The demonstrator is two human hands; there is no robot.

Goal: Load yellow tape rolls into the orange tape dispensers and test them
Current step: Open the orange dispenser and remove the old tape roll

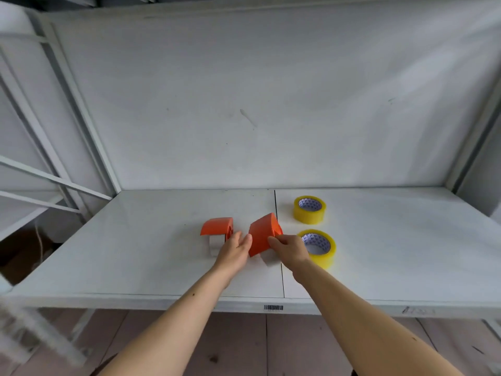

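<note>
Picking up right orange tape dispenser (262,234): right hand (291,249) pinches its edge, left hand (235,249) flat against side, grip open. Next: fetch near yellow tape roll (320,246) from desk (135,253).

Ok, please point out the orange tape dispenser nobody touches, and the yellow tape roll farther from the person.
Orange plastic tape dispenser, untouched (217,226): head view, on its curved top cover.
Yellow tape roll, farther one (309,217): head view, on its outer yellow side wall.
</note>
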